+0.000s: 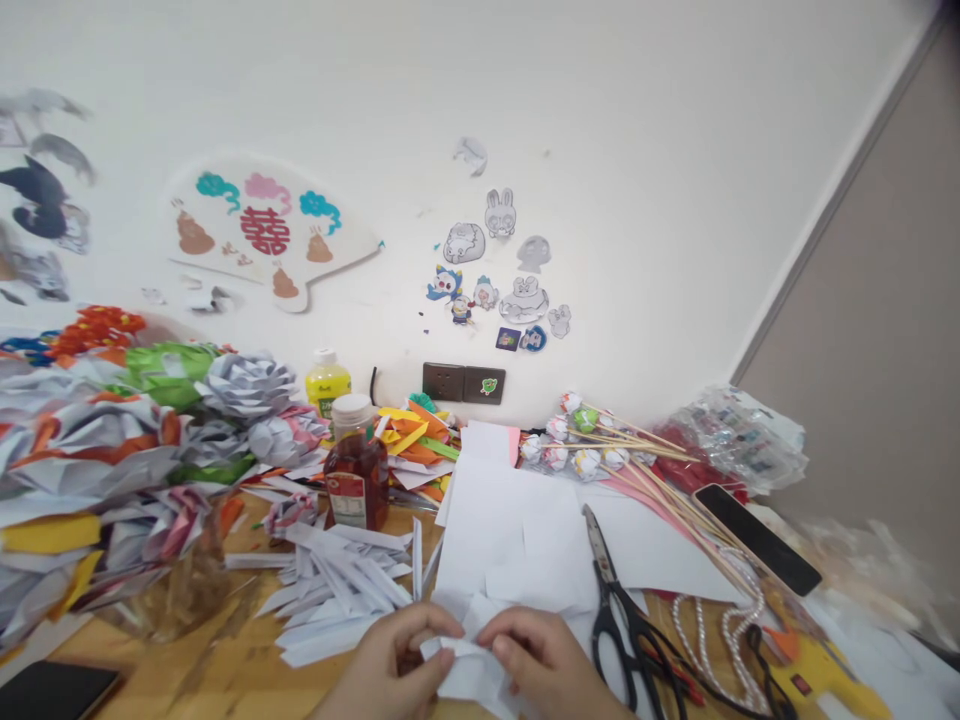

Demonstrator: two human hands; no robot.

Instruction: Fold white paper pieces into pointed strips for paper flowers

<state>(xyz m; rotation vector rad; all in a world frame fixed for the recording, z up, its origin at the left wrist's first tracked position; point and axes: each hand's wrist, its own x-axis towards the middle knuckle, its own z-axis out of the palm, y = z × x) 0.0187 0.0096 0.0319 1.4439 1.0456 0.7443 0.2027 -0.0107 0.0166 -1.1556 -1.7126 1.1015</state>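
the left hand [394, 665] and the right hand [551, 668] each pinch a small white paper [466, 668] in their fingers at 6 o'clock, over the worktop [225, 675]. black scissors [626, 625] lie at its 3 o'clock, paper strips [337, 590] at its 10 o'clock.

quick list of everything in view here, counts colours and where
paper piece: one, white, bottom centre
scissors: one, black, right of paper piece
paper strips: pile, white, left of paper piece
paper sheets: several, white, centre
sauce bottle: one, red-brown, behind strips
yellow bottle: one, yellow, behind sauce bottle
paper flowers: heap, multicoloured, far left
skewers: bundle, wooden, right of sheets
phone: one, black, right
bead string: one, white, beside scissors
stickers: several, mixed, on wall
left hand: one, bare, pinching paper piece
right hand: one, bare, pinching paper piece
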